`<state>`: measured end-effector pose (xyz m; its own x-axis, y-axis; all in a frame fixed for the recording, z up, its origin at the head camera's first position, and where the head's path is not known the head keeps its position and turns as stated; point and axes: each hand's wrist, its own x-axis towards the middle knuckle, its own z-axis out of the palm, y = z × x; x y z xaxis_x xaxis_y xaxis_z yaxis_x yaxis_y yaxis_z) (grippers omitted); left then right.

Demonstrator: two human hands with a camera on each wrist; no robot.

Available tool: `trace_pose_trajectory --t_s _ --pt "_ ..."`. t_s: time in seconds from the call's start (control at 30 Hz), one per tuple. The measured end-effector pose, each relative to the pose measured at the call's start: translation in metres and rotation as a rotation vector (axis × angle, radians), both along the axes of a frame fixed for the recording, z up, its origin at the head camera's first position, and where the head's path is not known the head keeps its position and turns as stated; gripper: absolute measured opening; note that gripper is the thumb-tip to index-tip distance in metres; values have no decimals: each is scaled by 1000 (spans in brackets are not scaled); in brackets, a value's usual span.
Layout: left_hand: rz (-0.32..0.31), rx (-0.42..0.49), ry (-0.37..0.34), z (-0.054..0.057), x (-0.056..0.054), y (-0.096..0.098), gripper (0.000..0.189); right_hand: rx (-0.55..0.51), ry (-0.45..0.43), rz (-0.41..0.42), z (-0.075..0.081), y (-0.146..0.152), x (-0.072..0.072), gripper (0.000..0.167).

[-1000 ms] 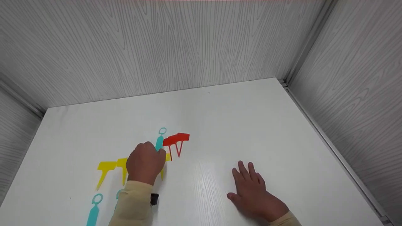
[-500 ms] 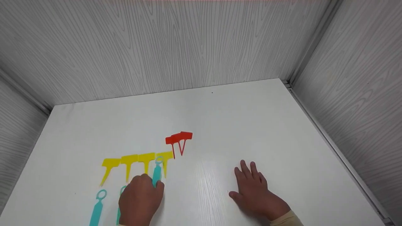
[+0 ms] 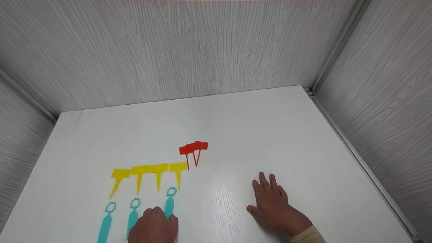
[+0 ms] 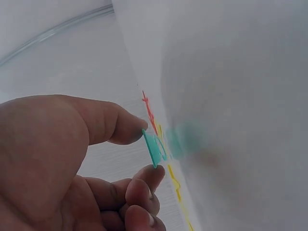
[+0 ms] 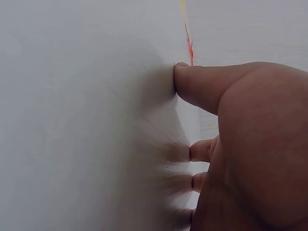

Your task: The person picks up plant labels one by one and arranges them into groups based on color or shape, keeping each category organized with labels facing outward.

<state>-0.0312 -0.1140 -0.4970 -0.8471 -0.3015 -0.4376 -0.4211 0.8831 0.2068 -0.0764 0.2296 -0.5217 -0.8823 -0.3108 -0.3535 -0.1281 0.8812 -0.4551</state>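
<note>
My left hand (image 3: 154, 226) pinches a teal plastic tag with a ring end (image 3: 169, 206) by its edges between thumb and fingers, as the left wrist view shows with the teal tag (image 4: 153, 149). Its ring points away from me, just below the rightmost yellow T-shaped plant label (image 3: 178, 167). To the left lie two more teal tags, one (image 3: 132, 216) partly behind my hand, the other (image 3: 105, 224) farther left. My right hand (image 3: 276, 209) rests on the white table with its fingers spread. In the right wrist view its thumb (image 5: 197, 82) and fingertips touch the surface.
A row of several yellow T-shaped labels (image 3: 140, 170) lies across the left middle of the table (image 3: 256, 135). Red T-shaped labels (image 3: 193, 147) overlap in a small cluster beyond its right end. Wood-grained panels (image 3: 182, 50) stand at the back and sides.
My left hand has carried the teal tag toward me, from beside the red labels to below the yellow row. The right hand has stayed on the table. The view has shifted slightly.
</note>
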Motion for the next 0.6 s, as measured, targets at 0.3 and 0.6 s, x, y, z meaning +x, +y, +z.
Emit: trace_pose_trajectory --t_s 0.3,0.6 --pt "-22 8 -80 -4 8 3 46 -6 9 -2 1 0 0 88" --pt "-15 9 -84 -12 8 1 45 -26 5 -12 2 -1 1 88"
